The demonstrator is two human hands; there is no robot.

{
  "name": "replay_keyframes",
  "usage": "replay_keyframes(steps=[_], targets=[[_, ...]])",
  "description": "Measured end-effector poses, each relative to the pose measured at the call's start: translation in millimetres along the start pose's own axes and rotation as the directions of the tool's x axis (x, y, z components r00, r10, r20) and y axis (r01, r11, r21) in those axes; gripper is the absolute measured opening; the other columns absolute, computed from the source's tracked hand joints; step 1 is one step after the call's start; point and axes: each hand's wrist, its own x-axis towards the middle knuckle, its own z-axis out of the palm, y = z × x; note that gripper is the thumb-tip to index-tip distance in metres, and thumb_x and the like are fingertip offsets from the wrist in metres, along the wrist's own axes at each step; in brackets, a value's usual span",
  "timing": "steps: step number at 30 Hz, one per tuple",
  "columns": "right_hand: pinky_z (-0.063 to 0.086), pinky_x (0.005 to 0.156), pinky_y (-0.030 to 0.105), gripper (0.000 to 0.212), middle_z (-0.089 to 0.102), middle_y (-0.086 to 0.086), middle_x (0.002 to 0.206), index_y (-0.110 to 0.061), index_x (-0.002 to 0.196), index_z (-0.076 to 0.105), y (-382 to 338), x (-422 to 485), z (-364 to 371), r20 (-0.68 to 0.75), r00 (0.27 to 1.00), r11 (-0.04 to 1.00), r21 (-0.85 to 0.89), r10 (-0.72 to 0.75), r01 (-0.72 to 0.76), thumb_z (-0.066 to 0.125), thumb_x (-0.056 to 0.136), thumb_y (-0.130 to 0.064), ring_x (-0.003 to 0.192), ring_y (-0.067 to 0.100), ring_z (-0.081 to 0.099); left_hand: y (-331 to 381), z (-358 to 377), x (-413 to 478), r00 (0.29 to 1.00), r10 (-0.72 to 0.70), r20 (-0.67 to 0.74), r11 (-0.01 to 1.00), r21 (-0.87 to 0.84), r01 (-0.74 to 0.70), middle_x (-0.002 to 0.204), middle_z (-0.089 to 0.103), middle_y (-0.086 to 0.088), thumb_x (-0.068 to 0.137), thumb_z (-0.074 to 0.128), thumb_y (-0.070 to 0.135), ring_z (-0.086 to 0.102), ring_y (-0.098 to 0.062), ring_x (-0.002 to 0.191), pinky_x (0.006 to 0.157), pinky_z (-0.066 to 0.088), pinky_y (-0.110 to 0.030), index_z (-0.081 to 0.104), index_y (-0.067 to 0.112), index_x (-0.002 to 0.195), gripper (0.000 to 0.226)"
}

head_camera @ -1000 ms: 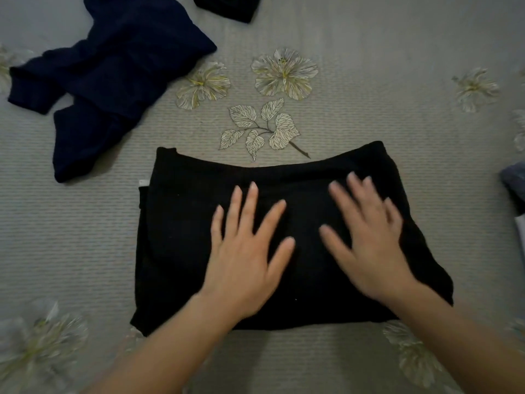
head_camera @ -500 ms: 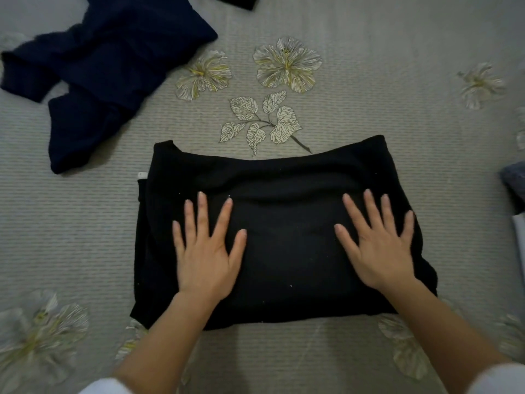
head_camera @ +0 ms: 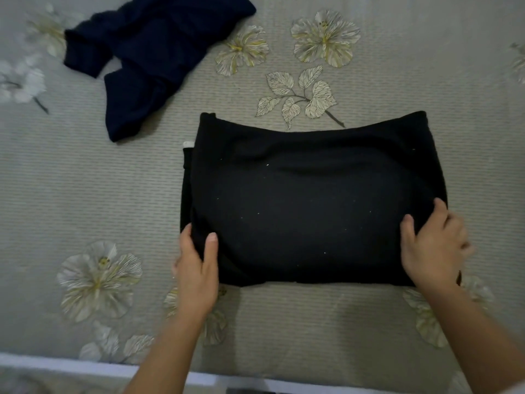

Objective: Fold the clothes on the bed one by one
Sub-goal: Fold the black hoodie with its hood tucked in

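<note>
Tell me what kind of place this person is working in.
Most likely a bedroom: a folded black garment and a crumpled navy garment lie on a flower-printed grey bedspread, whose near edge shows at the bottom.

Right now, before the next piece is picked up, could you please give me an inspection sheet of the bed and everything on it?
Surface: grey bed cover with a printed flower and leaf pattern.
Job's things: black garment folded into a flat rectangle in the middle; navy garment lying crumpled and unfolded at the far left, apart from the black one.
Clutter: nothing seen.
Grippers: left hand grips the near left corner of the black garment, thumb on top; right hand grips its near right corner.
Cables: nothing seen.
Surroundings: a white edge runs along the near side of the bed; what lies beyond it is too blurred to tell.
</note>
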Motion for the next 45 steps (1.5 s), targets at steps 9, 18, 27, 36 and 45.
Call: replay_keyframes(steps=[9, 18, 27, 36, 45], targets=[[0.039, 0.083, 0.053, 0.045, 0.051, 0.036, 0.104, -0.001, 0.131, 0.045, 22, 7, -3, -0.048, 0.991, 0.992, -0.005, -0.128, 0.127, 0.050, 0.096, -0.029, 0.097, 0.047, 0.046, -25, -21, -4, 0.992, -0.040, -0.117, 0.996, -0.081, 0.031, 0.087, 0.065, 0.009, 0.077, 0.055, 0.069, 0.063, 0.004, 0.075, 0.064, 0.048, -0.027, 0.041, 0.033, 0.110, 0.051], [0.015, 0.109, 0.055, 0.058, 0.023, 0.011, 0.154, -0.024, 0.146, 0.029, -5, 13, -9, -0.028, 0.984, 0.977, 0.117, -0.174, 0.176, 0.034, 0.094, -0.049, 0.142, 0.028, 0.018, 17, 3, 4, 0.936, 0.316, -0.154, 0.914, 0.312, -0.258, 0.155, 0.016, -0.011, 0.087, 0.040, 0.050, 0.012, -0.022, 0.142, 0.111, 0.007, -0.048, 0.021, 0.033, 0.147, 0.066], [-0.002, 0.115, 0.055, 0.057, -0.003, -0.013, 0.160, -0.046, 0.148, 0.000, 1, 21, 12, 0.319, 0.930, 0.975, -0.062, -0.181, 0.211, 0.007, 0.094, -0.060, 0.147, 0.015, -0.011, 2, 28, 40, 0.942, 0.219, 0.254, 0.681, 0.652, -0.334, 0.159, -0.018, 0.009, 0.089, 0.004, 0.068, -0.028, -0.014, 0.142, 0.114, -0.014, -0.049, -0.015, 0.049, 0.143, 0.061], [0.049, 0.096, 0.045, 0.066, 0.060, 0.016, 0.122, -0.006, 0.122, 0.053, 2, 35, -30, 0.413, 0.866, 0.740, 0.481, 0.282, -0.470, 0.084, 0.068, -0.027, 0.108, 0.033, 0.059, 14, -17, 47, 0.973, -0.231, 0.006, 0.954, 0.199, 0.225, 0.152, 0.024, -0.019, 0.081, 0.068, 0.045, 0.029, -0.038, 0.136, 0.110, 0.029, -0.052, 0.016, 0.018, 0.148, 0.089], [0.051, 0.055, 0.024, 0.016, 0.070, 0.006, 0.078, -0.014, 0.084, 0.068, -13, -7, -124, 0.491, 0.864, 0.596, 0.662, 0.114, -0.455, 0.073, 0.072, -0.004, 0.069, 0.018, 0.068, 82, -67, 14, 0.949, -0.211, 0.234, 0.976, -0.002, 0.218, 0.083, 0.070, -0.007, 0.079, 0.069, 0.027, 0.067, -0.026, 0.077, 0.075, 0.057, -0.046, 0.063, 0.019, 0.085, 0.011]])
